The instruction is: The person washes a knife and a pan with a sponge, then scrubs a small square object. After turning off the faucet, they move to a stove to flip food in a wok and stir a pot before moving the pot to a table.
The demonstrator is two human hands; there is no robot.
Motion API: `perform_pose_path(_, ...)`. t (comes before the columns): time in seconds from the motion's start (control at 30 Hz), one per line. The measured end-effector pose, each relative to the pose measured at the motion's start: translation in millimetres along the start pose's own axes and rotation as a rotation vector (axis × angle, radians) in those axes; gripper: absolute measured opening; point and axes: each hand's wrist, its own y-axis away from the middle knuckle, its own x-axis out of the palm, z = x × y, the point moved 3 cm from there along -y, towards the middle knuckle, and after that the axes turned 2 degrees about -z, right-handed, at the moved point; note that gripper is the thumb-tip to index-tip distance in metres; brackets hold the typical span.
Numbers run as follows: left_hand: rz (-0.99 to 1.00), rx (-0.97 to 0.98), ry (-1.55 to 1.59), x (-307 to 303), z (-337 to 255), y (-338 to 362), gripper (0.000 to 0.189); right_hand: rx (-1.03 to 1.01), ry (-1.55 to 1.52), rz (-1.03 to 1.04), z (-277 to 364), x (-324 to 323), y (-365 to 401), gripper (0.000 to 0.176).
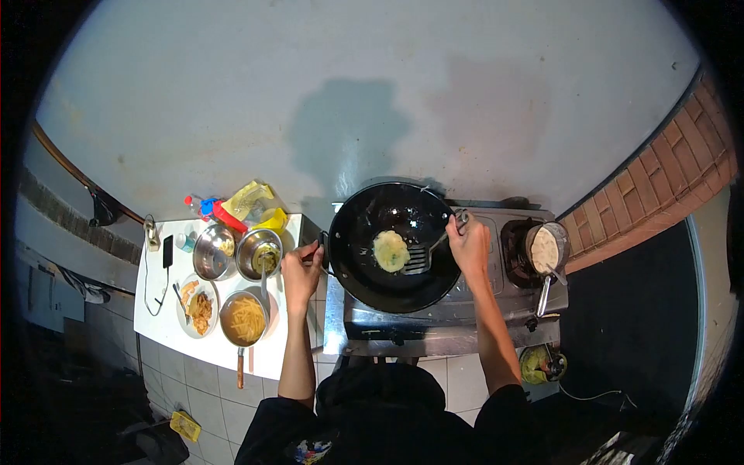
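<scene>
A large black wok [364, 287] sits on the stove, and its left handle is pinched in my left hand [300, 273]. My right hand [470, 246] is closed around the handle of a slotted metal spatula [418, 260]. The spatula's head lies against the right edge of a small round pancake [390, 251], pale yellow with green flecks, in the middle of the wok. Oil glistens on the wok's dark surface. The wok hides the burner beneath it.
Right of the wok, a small pan [545, 249] with whitish contents stands on the other burner. On the white table [167, 310] at left are metal bowls [211, 254], a saucepan [245, 318] of pale strips, a plate [187, 319] of fried food and a phone [167, 252].
</scene>
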Motion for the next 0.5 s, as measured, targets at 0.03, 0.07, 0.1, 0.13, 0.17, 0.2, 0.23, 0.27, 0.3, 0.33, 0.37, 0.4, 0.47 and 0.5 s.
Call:
perform_pose_path(0.03,0.006,-0.009,0.018,1.4,2.9,-0.4,0.022,0.014,-0.026,0.007,-0.9,-1.0,-0.2,0.021)
perform_pose_path(0.07,0.010,-0.018,0.038,2.2,4.5,-0.8,0.022,0.012,-0.027,0.010,-3.9,0.2,-0.1,0.021)
perform_pose_path(0.1,0.006,-0.021,0.037,1.1,3.7,-0.6,0.022,0.003,-0.056,-0.015,-7.1,1.8,0.8,0.022)
perform_pose_path(0.13,0.014,-0.028,0.039,0.3,1.8,-0.2,0.022,-0.006,-0.085,-0.039,-9.8,3.8,1.7,0.022)
perform_pose_path(0.17,0.023,-0.034,0.040,0.0,0.8,-0.3,0.022,-0.008,-0.086,-0.038,-12.2,6.3,2.3,0.022)
perform_pose_path(0.2,0.022,-0.034,0.039,-0.1,0.6,-0.8,0.022,0.021,-0.103,-0.005,-14.2,8.9,2.5,0.023)
perform_pose_path(0.23,0.024,-0.039,0.048,0.0,0.8,-0.6,0.022,0.051,-0.119,0.028,-16.6,11.4,3.4,0.023)
perform_pose_path(0.27,0.027,-0.043,0.058,-0.3,1.2,-0.5,0.022,0.051,-0.120,0.029,-18.7,13.3,3.8,0.023)
perform_pose_path(0.3,0.025,-0.045,0.057,0.1,3.0,-0.6,0.022,0.043,-0.140,-0.010,-21.4,14.0,3.6,0.023)
perform_pose_path(0.33,0.026,-0.033,0.053,0.9,5.8,-0.9,0.022,0.034,-0.161,-0.048,-23.4,15.6,3.1,0.024)
perform_pose_path(0.37,0.029,-0.022,0.048,1.0,7.3,-0.8,0.022,0.033,-0.163,-0.045,-24.8,18.9,4.6,0.024)
perform_pose_path(0.4,0.028,-0.023,0.046,0.3,7.0,-0.9,0.022,0.072,-0.241,-0.007,-27.5,23.0,7.5,0.024)
perform_pose_path(0.47,0.036,-0.035,0.048,0.1,5.8,-1.1,0.021,0.112,-0.317,0.028,-35.4,29.9,11.1,0.023)
perform_pose_path(0.5,0.036,-0.035,0.049,0.5,5.5,-0.9,0.021,0.094,-0.305,0.004,-36.5,29.8,10.4,0.024)
